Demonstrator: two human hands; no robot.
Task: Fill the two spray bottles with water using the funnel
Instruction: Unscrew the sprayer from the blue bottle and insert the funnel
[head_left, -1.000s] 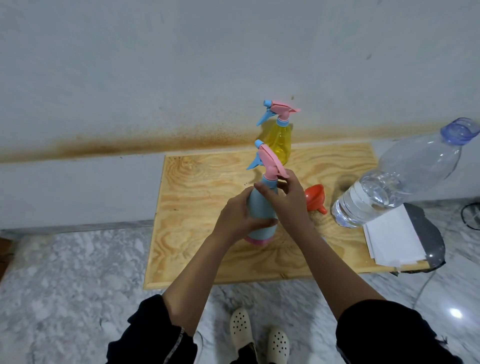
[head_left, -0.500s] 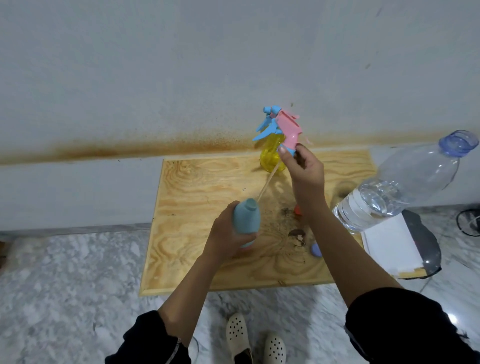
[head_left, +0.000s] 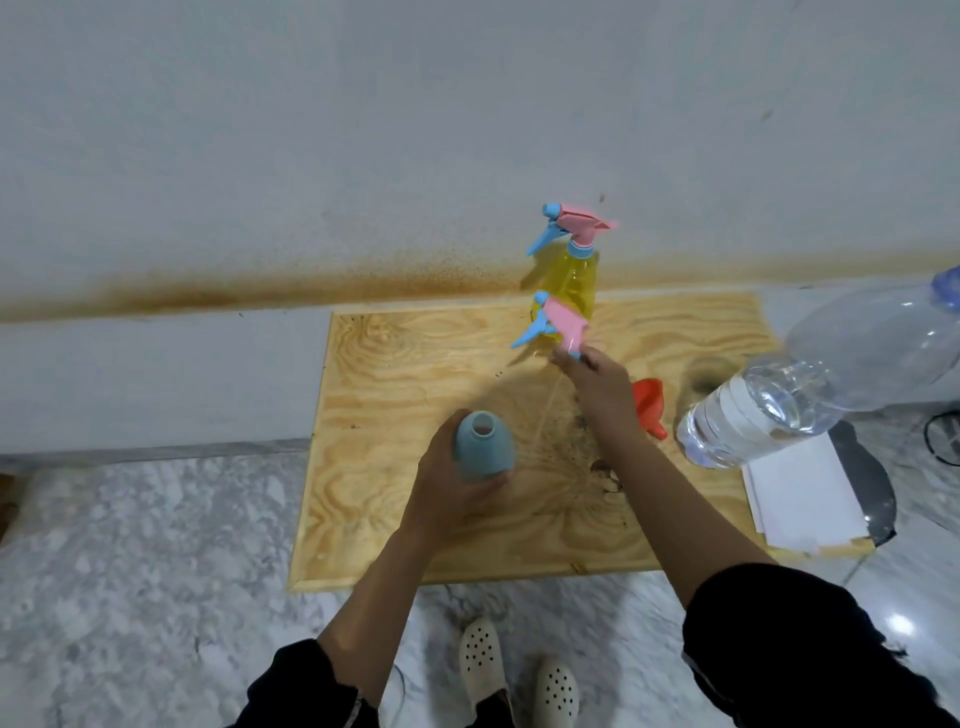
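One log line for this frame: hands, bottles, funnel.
left hand: grips blue bottle, neck open | right hand: holds detached spray head | funnel: unused | yellow bottle: capped

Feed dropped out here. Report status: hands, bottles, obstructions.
Left hand grips blue bottle, neck open. Right hand holds detached spray head, clear of it. Orange funnel lies on board; yellow bottle capped. Nothing over the neck.

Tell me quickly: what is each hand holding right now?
Left hand: closed around the uncapped blue spray bottle.
Right hand: holding the detached pink spray head.
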